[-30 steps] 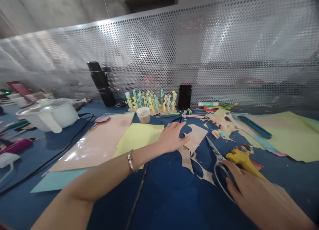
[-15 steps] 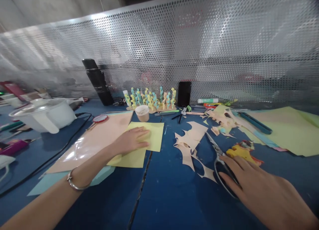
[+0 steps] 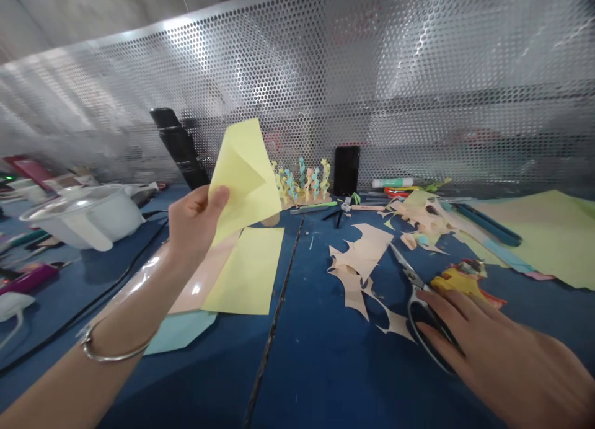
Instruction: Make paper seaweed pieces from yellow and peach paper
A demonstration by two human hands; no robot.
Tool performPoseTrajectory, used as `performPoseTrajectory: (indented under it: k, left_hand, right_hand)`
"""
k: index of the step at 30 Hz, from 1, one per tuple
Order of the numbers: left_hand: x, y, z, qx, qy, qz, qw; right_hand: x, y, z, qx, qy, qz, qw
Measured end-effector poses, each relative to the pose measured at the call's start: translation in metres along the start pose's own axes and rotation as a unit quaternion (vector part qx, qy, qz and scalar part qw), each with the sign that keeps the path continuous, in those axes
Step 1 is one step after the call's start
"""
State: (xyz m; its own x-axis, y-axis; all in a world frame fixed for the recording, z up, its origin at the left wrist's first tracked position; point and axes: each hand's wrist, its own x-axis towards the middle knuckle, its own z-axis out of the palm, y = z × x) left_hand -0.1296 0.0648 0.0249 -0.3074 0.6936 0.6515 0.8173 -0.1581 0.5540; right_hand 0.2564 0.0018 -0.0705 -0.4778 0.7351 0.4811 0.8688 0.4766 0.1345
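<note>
My left hand is raised above the table, pinching a bent yellow paper sheet between thumb and fingers. Below it, a second yellow sheet lies flat on a glossy peach sheet, with a pale blue sheet partly beneath. My right hand rests with spread fingers on the handles of steel scissors, which lie on the blue tabletop. Cut peach paper scraps lie just left of the blades. A yellow cut piece sits beyond my fingertips.
A white lidded pot and a black cable stand at the left. Along the perforated metal panel stand a black flask, coloured paper figures on a wooden base and a black phone. A large green sheet lies right.
My left hand moved from the peach cutouts onto the yellow paper, then lifted a yellow sheet into the air, showing another sheet beneath. My right hand has barely moved.
</note>
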Motion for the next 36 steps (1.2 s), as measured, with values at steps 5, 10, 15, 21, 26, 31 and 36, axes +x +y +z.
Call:
performPoseTrajectory:
  k: [5,10,15,21,26,31,36]
  left_hand:
    - [-0.037,0.024,0.005,-0.021,-0.058,0.146,0.987]
    - [-0.068,0.033,0.031,0.037,-0.290,0.477,0.829]
    - [-0.049,0.018,0.059,0.105,-0.268,0.394,0.873]
    - [-0.028,0.006,0.074,0.153,-0.285,0.349,0.879]
    - [-0.028,0.005,0.084,0.185,-0.406,0.310,0.840]
    - [-0.028,0.000,0.087,0.186,-0.432,0.288,0.834]
    - [-0.027,-0.005,0.088,0.149,-0.462,0.275,0.830]
  right_hand:
    - [0.004,-0.008,-0.010,-0.064,0.002,-0.018,0.998]
    - [0.007,-0.014,-0.024,-0.026,0.054,-0.064,0.996]
    - [0.012,-0.016,-0.026,-0.003,0.040,-0.068,0.997]
    - [0.015,-0.014,-0.017,0.013,-0.019,-0.031,0.999]
    - [0.014,-0.013,-0.014,0.013,-0.060,-0.005,0.998]
    - [0.014,-0.014,-0.015,0.020,-0.096,-0.010,0.995]
    - [0.016,-0.015,-0.017,0.028,-0.122,0.005,0.992]
